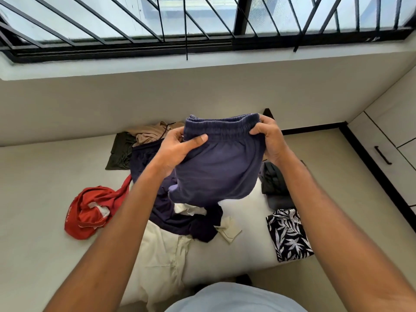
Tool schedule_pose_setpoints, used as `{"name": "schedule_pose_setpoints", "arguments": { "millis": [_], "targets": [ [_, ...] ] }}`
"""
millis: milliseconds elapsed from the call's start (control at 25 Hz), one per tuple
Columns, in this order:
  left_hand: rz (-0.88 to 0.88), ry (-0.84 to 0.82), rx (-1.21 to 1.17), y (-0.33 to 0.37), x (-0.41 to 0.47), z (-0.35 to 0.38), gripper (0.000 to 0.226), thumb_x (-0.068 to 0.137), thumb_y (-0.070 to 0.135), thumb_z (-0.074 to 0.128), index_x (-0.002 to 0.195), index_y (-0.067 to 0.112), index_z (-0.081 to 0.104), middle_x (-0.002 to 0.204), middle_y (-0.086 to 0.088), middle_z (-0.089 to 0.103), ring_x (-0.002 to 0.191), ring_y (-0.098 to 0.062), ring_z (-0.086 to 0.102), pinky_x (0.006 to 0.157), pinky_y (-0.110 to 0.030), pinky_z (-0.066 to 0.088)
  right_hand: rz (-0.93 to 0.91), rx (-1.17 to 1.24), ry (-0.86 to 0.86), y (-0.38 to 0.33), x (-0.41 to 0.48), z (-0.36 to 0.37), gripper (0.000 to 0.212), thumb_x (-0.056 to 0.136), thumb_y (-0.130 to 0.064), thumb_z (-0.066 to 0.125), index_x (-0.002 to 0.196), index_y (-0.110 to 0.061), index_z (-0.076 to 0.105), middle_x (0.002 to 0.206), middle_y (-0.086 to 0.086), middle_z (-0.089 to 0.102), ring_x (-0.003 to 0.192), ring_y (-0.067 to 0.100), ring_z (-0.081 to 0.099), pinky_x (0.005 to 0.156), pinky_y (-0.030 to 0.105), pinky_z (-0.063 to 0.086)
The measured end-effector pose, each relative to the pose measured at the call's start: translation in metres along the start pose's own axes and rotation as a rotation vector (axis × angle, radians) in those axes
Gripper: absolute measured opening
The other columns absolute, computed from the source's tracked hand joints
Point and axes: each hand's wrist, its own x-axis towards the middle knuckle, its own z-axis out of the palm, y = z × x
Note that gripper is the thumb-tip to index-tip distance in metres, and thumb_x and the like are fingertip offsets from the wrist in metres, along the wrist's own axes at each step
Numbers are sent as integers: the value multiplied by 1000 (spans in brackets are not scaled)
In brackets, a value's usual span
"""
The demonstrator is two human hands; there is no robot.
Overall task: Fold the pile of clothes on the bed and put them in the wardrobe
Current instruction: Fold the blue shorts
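The bed (pixel 33 199) fills the space under and around both hands, its pale sheet running back to the wall. Above and beyond the hands is a wide window (pixel 202 19) behind a black grille of slanted bars. Out past the right hand stands a pale cupboard (pixel 382 136) edged in black, with a black handle (pixel 383 155) on one panel.

Below the left forearm lie cream trousers (pixel 162 255), spread flat on the sheet. Held up in the air between the two hands is a pair of dusky blue shorts (pixel 216 167), elastic waistband uppermost and the legs hanging down. Under the shorts and the left hand a dark navy garment (pixel 162 199) sprawls in a loose heap, overlapping the top of the trousers. Left of the left forearm lies a crumpled red garment (pixel 90 212).

Below the right forearm a black top with a pale leaf print (pixel 288 235) lies folded on the sheet. Just beyond it, directly under the right wrist, lie folded dark clothes (pixel 273 179). Beyond the left hand an olive garment (pixel 120 152) lies half spread, with a tan garment (pixel 150 134) bunched beside it.

The left hand (pixel 177 149) grips the left end of the waistband, thumb laid across the front. The right hand (pixel 270 138) pinches the right end, fingers curled over the elastic.
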Motion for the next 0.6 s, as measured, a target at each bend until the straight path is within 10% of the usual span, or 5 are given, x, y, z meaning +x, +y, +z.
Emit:
{"name": "schedule_pose_setpoints", "arguments": {
  "millis": [240,600],
  "targets": [
    [-71,121,98,-24,86,-30,20,91,17,74,110,13,71,106,-2,74,106,-21,69,100,-40,54,206,-117,110,8,69,32,35,55,-16,58,88,-16,69,82,-1,70,70,12,64,64,27,48],
    [186,154,62,68,165,-47,25,90,15,74,112,4,69,108,-12,73,106,-29,68,100,-47,54,-55,25,163,-92,130,53,26,67,-4,52,87,-15,65,70,-8,68,58,4,63,53,17,45]
  ]
}}
